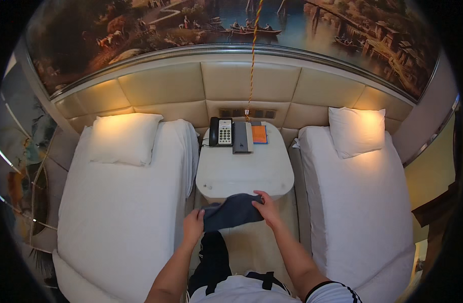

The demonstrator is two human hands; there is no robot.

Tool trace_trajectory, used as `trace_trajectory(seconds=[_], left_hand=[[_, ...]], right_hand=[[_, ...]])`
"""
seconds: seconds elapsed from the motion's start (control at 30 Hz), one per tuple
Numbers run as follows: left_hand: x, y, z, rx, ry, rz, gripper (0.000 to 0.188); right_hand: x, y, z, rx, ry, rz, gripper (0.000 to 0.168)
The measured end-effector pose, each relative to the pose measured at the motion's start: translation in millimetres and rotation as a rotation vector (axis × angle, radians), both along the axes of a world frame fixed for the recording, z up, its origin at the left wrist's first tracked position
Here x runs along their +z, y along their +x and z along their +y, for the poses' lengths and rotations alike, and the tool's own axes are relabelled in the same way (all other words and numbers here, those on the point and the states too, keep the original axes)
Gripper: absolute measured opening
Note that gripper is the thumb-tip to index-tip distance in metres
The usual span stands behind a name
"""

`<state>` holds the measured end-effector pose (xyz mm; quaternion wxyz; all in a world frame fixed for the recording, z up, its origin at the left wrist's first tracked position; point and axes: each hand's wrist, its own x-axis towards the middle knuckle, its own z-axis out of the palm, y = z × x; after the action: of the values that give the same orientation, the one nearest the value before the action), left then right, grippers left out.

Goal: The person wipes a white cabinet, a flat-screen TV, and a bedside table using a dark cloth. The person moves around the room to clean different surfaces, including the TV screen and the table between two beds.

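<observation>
A dark grey cloth (231, 214) is stretched between my two hands, in front of the near edge of a white bedside table (246, 170). My left hand (194, 226) grips its left end, thumb on top. At the other end, my right hand (266, 209) pinches the cloth between thumb and fingers. The cloth sags and ripples a little along its upper edge. Its underside is hidden from me.
On the table stand a black telephone (221, 131), a grey folder (242, 138) and an orange card (259, 134). Beds with white sheets flank it, the left bed (118, 212) and right bed (360, 212), each with a pillow. A twisted yellow cord (251, 75) hangs before the padded headboard (250, 81).
</observation>
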<state>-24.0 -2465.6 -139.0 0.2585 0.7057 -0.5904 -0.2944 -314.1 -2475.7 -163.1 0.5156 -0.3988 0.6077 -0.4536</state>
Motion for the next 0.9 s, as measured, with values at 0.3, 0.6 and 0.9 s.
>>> trace_trajectory(seconds=[0.3, 0.6, 0.9], left_hand=[[-163.0, -30.6, -202.2, -0.304, 0.183, -0.428, 0.072], [-257.9, -30.5, -268.5, -0.444, -0.062, -0.429, 0.072], [-289.5, -31.2, -316.5, -0.33, -0.32, -0.316, 0.052]], right_hand=[[-159.5, 44.4, -128.1, 0.075, 0.054, 1.095, 0.079], [-224.7, 122.4, -205.1, 0.2, 0.142, 1.273, 0.055], [-251.1, 114.6, -271.9, 0.146, -0.166, 1.114, 0.055]])
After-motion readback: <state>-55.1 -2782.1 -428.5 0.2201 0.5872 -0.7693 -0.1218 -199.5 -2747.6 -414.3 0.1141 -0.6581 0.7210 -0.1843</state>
